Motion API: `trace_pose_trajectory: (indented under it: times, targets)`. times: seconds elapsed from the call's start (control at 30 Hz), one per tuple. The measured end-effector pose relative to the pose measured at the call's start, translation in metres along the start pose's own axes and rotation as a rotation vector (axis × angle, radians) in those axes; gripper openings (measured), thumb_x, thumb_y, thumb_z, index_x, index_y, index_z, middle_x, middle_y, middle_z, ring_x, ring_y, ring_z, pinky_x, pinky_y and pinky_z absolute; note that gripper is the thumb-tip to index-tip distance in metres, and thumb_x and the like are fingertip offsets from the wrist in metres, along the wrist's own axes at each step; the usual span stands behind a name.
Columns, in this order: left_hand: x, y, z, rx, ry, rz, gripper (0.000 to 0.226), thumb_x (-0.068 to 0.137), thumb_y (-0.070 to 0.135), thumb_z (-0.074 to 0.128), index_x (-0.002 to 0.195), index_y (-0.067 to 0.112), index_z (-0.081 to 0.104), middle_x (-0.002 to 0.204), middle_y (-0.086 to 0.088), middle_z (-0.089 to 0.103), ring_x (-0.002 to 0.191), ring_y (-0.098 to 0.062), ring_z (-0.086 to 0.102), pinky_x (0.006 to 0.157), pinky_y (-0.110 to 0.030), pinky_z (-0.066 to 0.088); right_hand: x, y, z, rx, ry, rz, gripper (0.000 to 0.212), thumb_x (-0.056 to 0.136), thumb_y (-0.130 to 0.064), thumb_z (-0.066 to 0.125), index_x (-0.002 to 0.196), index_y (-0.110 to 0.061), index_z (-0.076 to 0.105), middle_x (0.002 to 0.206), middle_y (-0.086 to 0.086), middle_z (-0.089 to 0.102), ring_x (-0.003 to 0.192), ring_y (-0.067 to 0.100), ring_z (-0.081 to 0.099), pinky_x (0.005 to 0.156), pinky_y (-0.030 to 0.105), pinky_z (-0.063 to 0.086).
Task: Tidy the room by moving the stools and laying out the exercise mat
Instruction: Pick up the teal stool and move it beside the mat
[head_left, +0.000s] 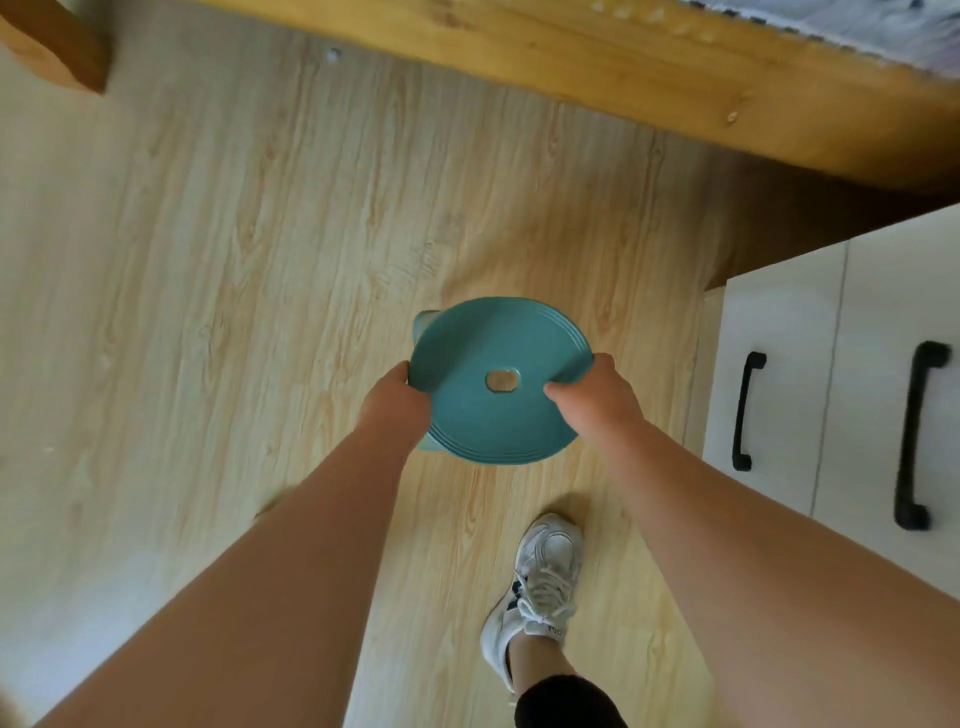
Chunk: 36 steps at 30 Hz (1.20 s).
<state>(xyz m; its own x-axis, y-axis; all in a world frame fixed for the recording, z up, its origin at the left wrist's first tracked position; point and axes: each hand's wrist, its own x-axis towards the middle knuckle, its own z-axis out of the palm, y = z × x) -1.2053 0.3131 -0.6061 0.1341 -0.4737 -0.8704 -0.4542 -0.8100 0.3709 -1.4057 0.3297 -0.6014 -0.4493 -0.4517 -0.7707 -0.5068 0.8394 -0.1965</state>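
- Gripping the round teal stool (498, 382) by opposite seat edges: left hand (397, 402); right hand (592, 392), both closed on it
- white cabinet (795, 374) just right; wooden floor (208, 260) below

Bare floor (218, 270) is seen left and ahead. The way is blocked by a white cabinet (779, 374) on the right and a wooden bed frame (597, 67) beyond.

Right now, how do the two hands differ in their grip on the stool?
The left hand grips the left rim of the stool from the side, and its thumb is not visible; the right hand grips the right rim with its thumb lying on top of the seat, pointing at the centre hole. The left hand sits slightly lower in the picture than the right hand. Both are closed on the seat's edge.
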Motion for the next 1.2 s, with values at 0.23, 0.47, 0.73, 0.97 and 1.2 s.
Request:
trace_pose_trajectory:
  times: [0.23,0.47,0.73,0.97,1.2]
  targets:
    - [-0.040,-0.027,-0.088,-0.009,0.171,0.014,0.052,0.082,0.006,0.039,0.125,0.030,0.056,0.085,-0.002,0.063,0.070,-0.026,0.059,0.057,-0.027,0.044,-0.080,-0.075,0.021,-0.104,0.023,-0.131,0.041,0.084,-0.022,0.056,0.122,-0.014,0.042,0.075,-0.003,0.053,0.060,0.011,0.050,0.045,0.024,0.032]
    - [-0.093,-0.098,-0.202,-0.340,0.290,-0.117,0.053,0.079,0.000,0.040,0.119,0.029,0.060,0.067,0.006,0.058,0.055,-0.017,0.051,0.050,-0.024,0.037,-0.187,-0.169,0.094,-0.212,-0.062,-0.292,0.050,0.083,-0.020,0.055,0.129,-0.013,0.035,0.105,0.010,0.061,0.084,0.029,0.058,0.063,0.030,0.041]
    - [-0.132,-0.188,-0.331,-0.689,0.311,-0.229,0.069,0.076,-0.005,0.037,0.137,0.026,0.048,0.107,-0.010,0.069,0.085,-0.036,0.065,0.063,-0.030,0.042,-0.299,-0.271,0.191,-0.436,-0.150,-0.447,0.051,0.083,-0.022,0.058,0.129,-0.015,0.037,0.108,0.008,0.061,0.091,0.030,0.060,0.067,0.033,0.043]
    - [-0.135,-0.254,-0.435,-0.914,0.369,-0.331,0.064,0.076,-0.002,0.039,0.135,0.020,0.047,0.102,-0.009,0.066,0.080,-0.033,0.063,0.072,-0.038,0.054,-0.370,-0.349,0.277,-0.475,-0.228,-0.494,0.057,0.080,-0.033,0.065,0.129,-0.019,0.040,0.100,-0.001,0.059,0.087,0.023,0.057,0.063,0.031,0.040]
    - [-0.128,-0.296,-0.515,-1.044,0.441,-0.405,0.034,0.079,0.000,0.044,0.111,0.010,0.051,0.084,-0.005,0.056,0.079,-0.028,0.054,0.070,-0.036,0.047,-0.401,-0.417,0.356,-0.515,-0.304,-0.524,0.048,0.081,-0.032,0.064,0.123,-0.018,0.046,0.097,0.000,0.058,0.086,0.023,0.056,0.064,0.031,0.041]
